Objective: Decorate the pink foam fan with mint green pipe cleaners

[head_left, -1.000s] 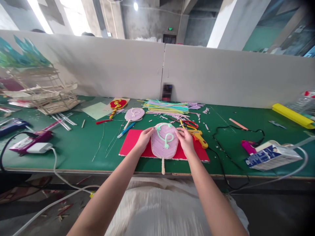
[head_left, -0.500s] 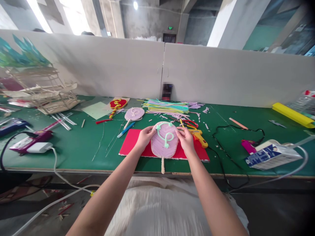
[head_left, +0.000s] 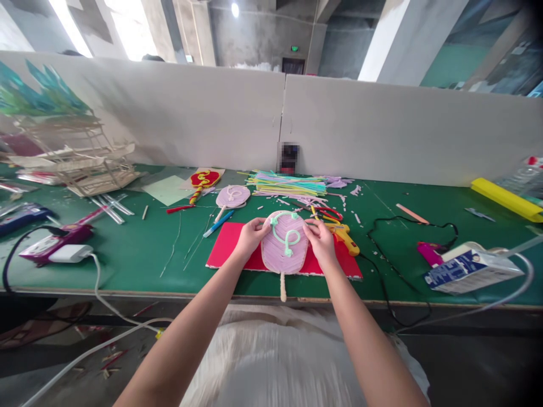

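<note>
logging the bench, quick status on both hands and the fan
Left hand and right hand gripping lilac fan by its sides. Handle unheld, red board beneath fan. Yellow glue gun beside right hand.

Green tabletop [head_left: 139, 260]: red board [head_left: 227, 246], blue pen [head_left: 218, 224], pastel stick bundle [head_left: 288, 185], blue-white carton [head_left: 473, 271], purple power strip [head_left: 46, 246].

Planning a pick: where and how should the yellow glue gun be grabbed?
Likely best by the handle, from the right and above. The yellow glue gun lies with its handle angled right and toward the person, clear of the fingers, while its other end sits close to the red-handled scissors and the right hand, which pinches the pink fan-shaped piece.
</note>
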The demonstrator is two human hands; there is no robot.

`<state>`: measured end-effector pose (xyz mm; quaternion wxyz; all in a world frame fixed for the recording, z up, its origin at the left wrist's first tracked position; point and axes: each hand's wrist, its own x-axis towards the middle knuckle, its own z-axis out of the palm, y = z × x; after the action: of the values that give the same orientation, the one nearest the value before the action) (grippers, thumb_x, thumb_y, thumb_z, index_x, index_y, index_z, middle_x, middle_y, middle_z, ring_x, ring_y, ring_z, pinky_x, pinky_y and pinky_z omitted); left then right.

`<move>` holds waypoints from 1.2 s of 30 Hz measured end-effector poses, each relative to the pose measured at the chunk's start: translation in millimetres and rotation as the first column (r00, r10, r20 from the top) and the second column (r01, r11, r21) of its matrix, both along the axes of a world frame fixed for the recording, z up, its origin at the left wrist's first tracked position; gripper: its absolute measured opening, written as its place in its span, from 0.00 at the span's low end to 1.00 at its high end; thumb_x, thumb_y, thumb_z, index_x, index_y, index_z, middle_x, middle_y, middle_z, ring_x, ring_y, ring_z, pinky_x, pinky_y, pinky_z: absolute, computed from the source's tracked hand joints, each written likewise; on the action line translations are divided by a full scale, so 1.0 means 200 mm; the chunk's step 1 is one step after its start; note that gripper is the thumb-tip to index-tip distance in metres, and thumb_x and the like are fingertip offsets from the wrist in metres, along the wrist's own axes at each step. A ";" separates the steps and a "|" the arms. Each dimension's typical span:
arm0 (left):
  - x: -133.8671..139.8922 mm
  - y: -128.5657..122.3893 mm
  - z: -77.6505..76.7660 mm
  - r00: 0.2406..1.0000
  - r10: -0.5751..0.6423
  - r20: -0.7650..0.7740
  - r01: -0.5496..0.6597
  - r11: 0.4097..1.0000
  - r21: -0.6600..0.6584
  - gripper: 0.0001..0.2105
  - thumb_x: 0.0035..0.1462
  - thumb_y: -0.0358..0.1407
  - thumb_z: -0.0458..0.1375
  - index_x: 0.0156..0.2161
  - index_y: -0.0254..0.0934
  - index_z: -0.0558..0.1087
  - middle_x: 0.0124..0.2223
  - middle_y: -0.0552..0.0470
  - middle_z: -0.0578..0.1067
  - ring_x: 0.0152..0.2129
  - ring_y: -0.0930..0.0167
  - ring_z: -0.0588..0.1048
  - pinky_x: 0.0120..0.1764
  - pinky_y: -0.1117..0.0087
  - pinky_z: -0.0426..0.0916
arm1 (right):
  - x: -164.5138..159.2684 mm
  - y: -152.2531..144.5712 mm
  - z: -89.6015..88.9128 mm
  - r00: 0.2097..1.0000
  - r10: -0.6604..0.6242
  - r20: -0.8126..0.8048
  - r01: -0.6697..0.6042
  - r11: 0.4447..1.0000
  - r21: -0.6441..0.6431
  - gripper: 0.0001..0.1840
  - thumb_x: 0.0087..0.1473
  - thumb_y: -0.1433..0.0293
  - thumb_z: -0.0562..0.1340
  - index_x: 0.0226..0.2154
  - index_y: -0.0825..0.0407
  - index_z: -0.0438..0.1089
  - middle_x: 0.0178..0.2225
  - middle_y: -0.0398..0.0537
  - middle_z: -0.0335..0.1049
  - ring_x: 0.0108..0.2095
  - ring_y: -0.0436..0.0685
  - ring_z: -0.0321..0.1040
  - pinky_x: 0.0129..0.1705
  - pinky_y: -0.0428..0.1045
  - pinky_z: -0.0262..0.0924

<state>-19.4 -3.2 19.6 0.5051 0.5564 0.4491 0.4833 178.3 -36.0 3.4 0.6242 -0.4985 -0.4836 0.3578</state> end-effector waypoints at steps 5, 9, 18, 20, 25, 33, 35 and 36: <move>0.00 0.01 -0.01 1.000 -0.009 -0.010 0.009 1.000 0.014 0.17 0.44 0.45 0.61 0.36 0.34 0.73 0.21 0.57 0.72 0.20 0.74 0.69 0.25 0.75 0.62 | 0.00 0.01 -0.01 0.996 0.014 -0.083 -0.014 1.000 -0.006 0.19 0.44 0.58 0.64 0.38 0.49 0.67 0.34 0.47 0.75 0.38 0.58 0.71 0.40 0.53 0.64; 0.01 0.01 -0.03 0.998 -0.022 -0.051 0.023 0.999 0.027 0.16 0.45 0.44 0.60 0.37 0.35 0.72 0.22 0.56 0.73 0.22 0.72 0.71 0.27 0.74 0.64 | 0.00 0.01 -0.01 0.985 0.056 -0.160 -0.070 0.994 -0.083 0.19 0.43 0.57 0.65 0.37 0.47 0.68 0.35 0.45 0.75 0.39 0.60 0.71 0.41 0.54 0.65; 0.00 0.01 -0.01 0.992 0.095 -0.084 -0.055 0.922 0.384 0.10 0.50 0.38 0.58 0.39 0.39 0.74 0.53 0.46 0.67 0.51 0.64 0.66 0.46 0.66 0.67 | 0.00 0.02 -0.02 0.989 0.020 -0.146 -0.030 0.998 -0.062 0.18 0.43 0.57 0.65 0.36 0.47 0.70 0.36 0.45 0.76 0.41 0.61 0.71 0.44 0.56 0.64; 0.00 0.01 0.00 0.983 0.118 -0.141 -0.046 0.900 0.433 0.07 0.49 0.37 0.60 0.35 0.39 0.75 0.53 0.46 0.67 0.53 0.63 0.64 0.50 0.64 0.64 | 0.00 0.02 -0.02 0.991 0.022 -0.134 -0.029 0.998 -0.051 0.19 0.43 0.56 0.65 0.37 0.48 0.69 0.37 0.46 0.76 0.42 0.61 0.71 0.45 0.56 0.64; 0.00 -0.01 -0.01 0.942 0.191 -0.276 -0.010 0.838 0.545 0.04 0.50 0.34 0.59 0.33 0.40 0.75 0.52 0.48 0.67 0.52 0.64 0.64 0.54 0.61 0.59 | -0.01 0.01 -0.01 0.993 0.032 -0.113 -0.037 0.999 -0.038 0.19 0.43 0.56 0.65 0.37 0.48 0.70 0.36 0.46 0.76 0.42 0.61 0.71 0.45 0.56 0.64; 0.01 -0.02 0.00 0.897 0.241 -0.372 0.011 0.827 0.562 0.04 0.53 0.33 0.56 0.32 0.39 0.74 0.50 0.48 0.69 0.48 0.64 0.67 0.50 0.60 0.62 | -0.01 0.00 0.00 0.998 0.039 -0.054 -0.040 0.999 -0.031 0.20 0.43 0.55 0.64 0.37 0.48 0.69 0.34 0.46 0.76 0.39 0.61 0.71 0.41 0.55 0.65; 0.02 -0.02 -0.01 0.900 0.247 -0.358 -0.003 0.827 0.562 0.04 0.53 0.32 0.55 0.31 0.39 0.73 0.47 0.48 0.70 0.46 0.65 0.68 0.49 0.62 0.63 | -0.01 0.00 -0.01 0.998 0.042 -0.052 -0.044 0.998 -0.032 0.19 0.44 0.55 0.64 0.37 0.48 0.69 0.34 0.46 0.76 0.39 0.61 0.71 0.41 0.55 0.65; 0.02 -0.02 -0.01 0.904 0.252 -0.346 -0.016 0.828 0.561 0.04 0.53 0.32 0.55 0.31 0.39 0.72 0.46 0.48 0.71 0.44 0.65 0.69 0.48 0.62 0.63 | -0.01 0.00 -0.01 0.998 0.045 -0.054 -0.047 0.998 -0.033 0.19 0.44 0.55 0.64 0.37 0.48 0.69 0.34 0.46 0.76 0.39 0.61 0.71 0.41 0.54 0.65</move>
<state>-16.3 -6.5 18.3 0.1853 0.7310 0.4264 0.4995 176.5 -35.5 1.6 0.6199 -0.4880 -0.4719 0.3936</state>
